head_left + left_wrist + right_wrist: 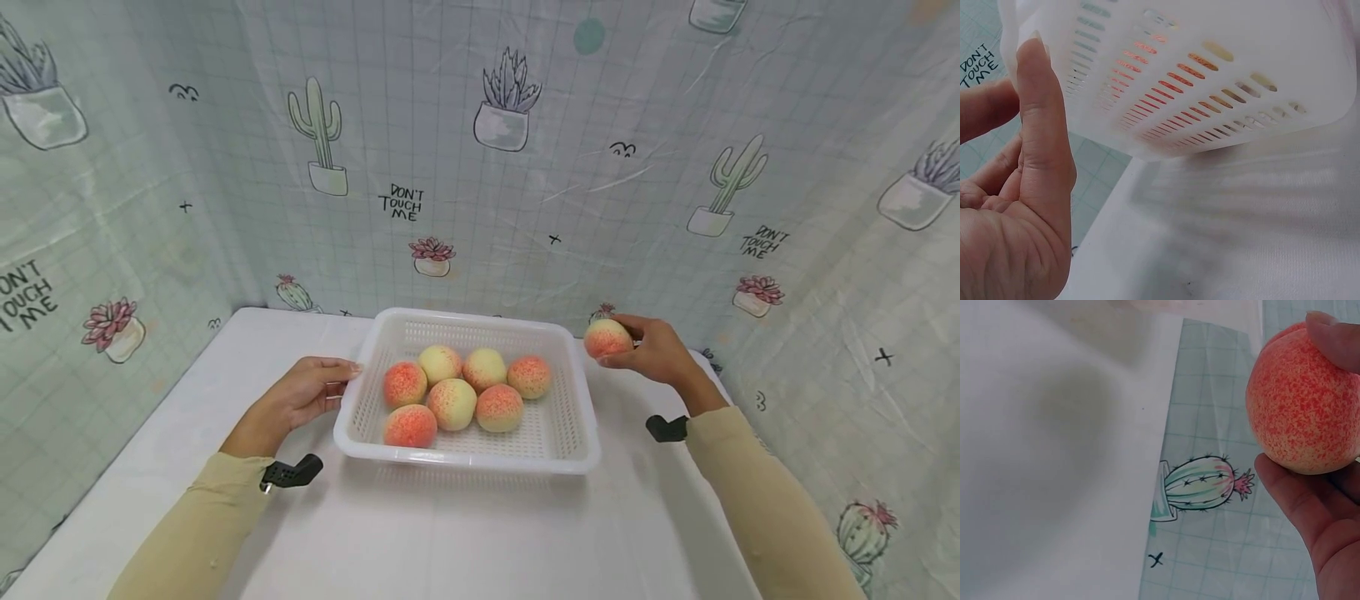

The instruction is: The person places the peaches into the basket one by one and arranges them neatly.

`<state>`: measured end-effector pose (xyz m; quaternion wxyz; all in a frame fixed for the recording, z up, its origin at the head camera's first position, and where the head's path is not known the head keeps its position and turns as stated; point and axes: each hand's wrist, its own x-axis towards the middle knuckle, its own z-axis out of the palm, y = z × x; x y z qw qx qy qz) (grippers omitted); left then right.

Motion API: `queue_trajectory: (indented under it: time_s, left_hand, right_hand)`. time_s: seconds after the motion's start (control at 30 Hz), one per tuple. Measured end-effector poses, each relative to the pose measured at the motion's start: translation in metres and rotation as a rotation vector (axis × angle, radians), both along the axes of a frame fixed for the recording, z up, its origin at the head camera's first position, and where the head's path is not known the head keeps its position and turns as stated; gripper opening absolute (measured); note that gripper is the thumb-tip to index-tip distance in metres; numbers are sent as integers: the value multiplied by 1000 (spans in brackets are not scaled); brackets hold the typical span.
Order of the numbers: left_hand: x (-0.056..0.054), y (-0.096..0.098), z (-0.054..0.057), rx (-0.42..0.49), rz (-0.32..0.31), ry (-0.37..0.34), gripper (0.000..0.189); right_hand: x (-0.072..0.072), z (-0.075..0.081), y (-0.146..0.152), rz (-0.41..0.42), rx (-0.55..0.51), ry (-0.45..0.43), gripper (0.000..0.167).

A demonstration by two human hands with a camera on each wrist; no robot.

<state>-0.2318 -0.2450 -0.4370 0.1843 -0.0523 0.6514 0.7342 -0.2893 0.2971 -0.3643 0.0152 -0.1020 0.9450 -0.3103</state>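
Observation:
A white plastic basket (pixel 480 465) with slotted walls holds several red-and-yellow peaches (pixel 452 404). My left hand (pixel 303 393) grips the basket's left rim, thumb and fingers on either side of it. In the left wrist view the thumb (pixel 1041 112) lies along the outside of the basket wall (pixel 1285 37), and peach colours show through the slots. Just beyond the basket's right edge, my right hand (pixel 654 350) holds one more peach (pixel 607 338) up. The right wrist view shows this peach (pixel 1304 403) between the thumb and fingers, its red-speckled side toward the camera.
The basket is over a white table (pixel 480 533). A curtain (pixel 450 167) printed with cacti and a grid stands close behind the table and along both sides. Each wrist carries a dark strap mount (pixel 294 472).

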Motion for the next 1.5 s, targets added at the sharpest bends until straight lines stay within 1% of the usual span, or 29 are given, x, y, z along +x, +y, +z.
queue_trajectory:
  time_s: [0.23,0.43,0.57,0.67,0.77,0.87,1.03,1.27,1.5]
  left_hand:
    - [-1,0,-2,-7,-2,0,26]
    - [-1,0,-1,-24,7,1,36]
    - [0,0,-1,-29,16,-9,38]
    - [0,-2,-2,-24,22,-16,40]
    - [-1,-3,-3,-17,15,-15,42]
    - [0,-3,-3,-10,12,-17,40]
    - [-1,-3,-2,-9,11,-16,29]
    - [0,-2,0,-6,2,-11,31]
    - [1,-1,1,2,-4,-10,25]
  right_hand:
    - [6,7,-5,32,1,9,84]
    - [9,14,-8,45,-2,9,85]
    - [11,18,-10,65,0,10,85]
    - [13,20,-13,80,2,10,84]
    - [15,23,-15,93,-1,8,82]
    - [17,25,-17,111,-4,10,82]
    - [21,29,-20,127,-1,19,84]
    - [26,32,-23,138,-4,0,84]
    - [30,34,-23,166,-24,-13,80]
